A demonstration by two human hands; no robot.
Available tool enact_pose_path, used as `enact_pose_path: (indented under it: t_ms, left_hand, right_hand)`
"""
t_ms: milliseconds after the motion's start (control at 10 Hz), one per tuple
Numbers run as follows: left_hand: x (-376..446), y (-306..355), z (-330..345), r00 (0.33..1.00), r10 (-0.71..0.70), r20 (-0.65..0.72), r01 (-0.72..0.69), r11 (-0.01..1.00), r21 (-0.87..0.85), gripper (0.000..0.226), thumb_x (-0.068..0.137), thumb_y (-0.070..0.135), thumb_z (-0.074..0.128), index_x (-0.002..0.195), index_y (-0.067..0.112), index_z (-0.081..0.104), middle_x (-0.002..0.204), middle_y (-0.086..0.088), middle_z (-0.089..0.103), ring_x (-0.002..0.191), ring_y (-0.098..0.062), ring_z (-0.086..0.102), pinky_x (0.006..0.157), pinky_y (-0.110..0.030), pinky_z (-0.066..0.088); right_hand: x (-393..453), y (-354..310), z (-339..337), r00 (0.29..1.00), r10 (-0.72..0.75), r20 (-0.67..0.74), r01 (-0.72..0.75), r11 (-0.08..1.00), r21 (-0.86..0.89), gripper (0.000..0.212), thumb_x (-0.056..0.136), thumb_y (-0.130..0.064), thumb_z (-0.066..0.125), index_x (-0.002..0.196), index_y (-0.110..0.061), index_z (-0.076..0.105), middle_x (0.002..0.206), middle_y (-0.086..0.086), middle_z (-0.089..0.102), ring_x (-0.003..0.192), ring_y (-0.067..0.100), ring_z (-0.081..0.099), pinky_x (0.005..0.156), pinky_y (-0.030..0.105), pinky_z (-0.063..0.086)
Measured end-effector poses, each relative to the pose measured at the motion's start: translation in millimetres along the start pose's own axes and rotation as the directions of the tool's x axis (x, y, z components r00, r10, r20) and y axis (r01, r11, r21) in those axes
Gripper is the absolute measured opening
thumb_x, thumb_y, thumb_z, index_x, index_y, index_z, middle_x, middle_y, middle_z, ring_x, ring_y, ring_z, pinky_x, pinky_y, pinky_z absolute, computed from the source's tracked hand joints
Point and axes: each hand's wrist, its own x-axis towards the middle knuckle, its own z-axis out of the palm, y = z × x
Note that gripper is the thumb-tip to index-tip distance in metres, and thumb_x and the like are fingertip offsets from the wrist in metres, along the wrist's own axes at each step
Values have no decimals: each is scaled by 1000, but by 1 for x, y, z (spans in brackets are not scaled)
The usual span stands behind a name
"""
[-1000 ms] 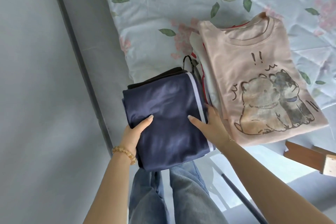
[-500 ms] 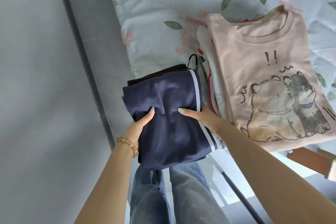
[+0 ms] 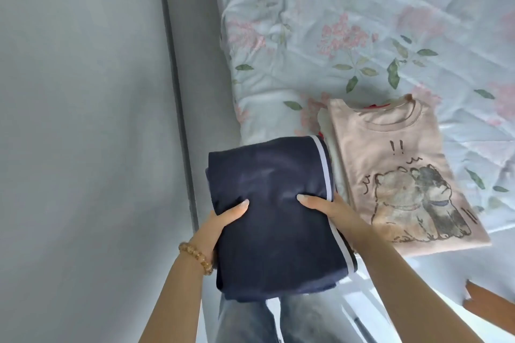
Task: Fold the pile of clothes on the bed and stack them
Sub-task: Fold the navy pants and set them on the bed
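Two hands in head view: left hand (image 3: 223, 224) and right hand (image 3: 331, 210) clamp the folded navy garment (image 3: 274, 217) at its side edges, thumbs on top, other fingers hidden underneath. Garment is held just left of the folded pink shirt (image 3: 404, 175) stack on the bed (image 3: 334, 36). Soft, light, floppy; best supported from below at both edges.
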Motion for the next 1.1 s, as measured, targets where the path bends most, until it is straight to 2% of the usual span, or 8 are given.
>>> enact_pose_path:
  t_ms: [100,200,300,500,600,700,900,1100]
  left_hand:
    - [-45,34,3,996,37,-83,-18,975,223,53,96,29,58,139,0,45,145,-17,45,136,-31,42,112,-38,34]
    - [-121,82,28,990,126,-68,-121,990,72,22,87,22,68,102,8,75,111,-13,71,100,-25,69,76,-30,58]
    - [-187,101,43,980,148,-135,-127,980,152,33,96,28,56,119,6,64,113,-10,66,100,-28,65,70,-17,45]
    - [-225,122,51,958,269,-97,-265,962,61,63,91,33,65,143,7,42,145,-14,46,131,-28,47,108,-37,39]
    - [-239,133,45,871,486,-74,-486,874,16,71,89,35,67,145,5,35,147,-14,42,132,-28,45,107,-33,38]
    - [-251,159,56,891,448,-78,-452,891,-45,59,80,31,78,129,7,55,113,-8,68,98,-23,68,74,-24,57]
    - [-249,215,38,804,567,176,-559,823,-101,60,70,40,85,123,23,64,118,-3,70,107,-26,68,84,-36,56]
    - [-203,318,2,842,463,277,-474,880,-30,54,71,37,85,120,21,67,115,-4,71,103,-25,69,74,-29,58]
  right_hand:
    - [-49,-42,28,998,-69,13,69,997,28,50,78,-30,82,124,-23,64,123,10,68,112,31,65,88,39,56]
    - [-102,-91,52,986,-165,23,164,986,12,51,77,-30,82,124,-24,64,122,10,68,111,32,66,92,44,55]
    - [-144,-127,64,971,-237,30,238,971,-23,46,76,-34,82,119,-25,67,120,9,69,108,31,67,95,47,53]
    - [-196,-183,69,938,-335,86,340,939,-52,45,74,-37,83,115,-26,69,118,7,70,107,30,68,86,41,57]
    - [-207,-207,70,935,-339,104,347,935,-70,44,73,-38,84,114,-26,71,116,6,71,105,29,69,91,42,55]
    - [-209,-225,76,935,-342,100,348,936,-52,42,76,-37,81,114,-23,72,116,7,71,105,29,69,93,43,54]
    - [-180,-256,101,945,-328,21,326,944,56,39,79,-34,78,114,-19,73,115,8,72,105,29,69,85,38,57]
    - [-111,-305,138,931,-338,-137,357,921,155,34,79,-32,78,111,-22,74,115,9,71,104,29,69,84,39,58]
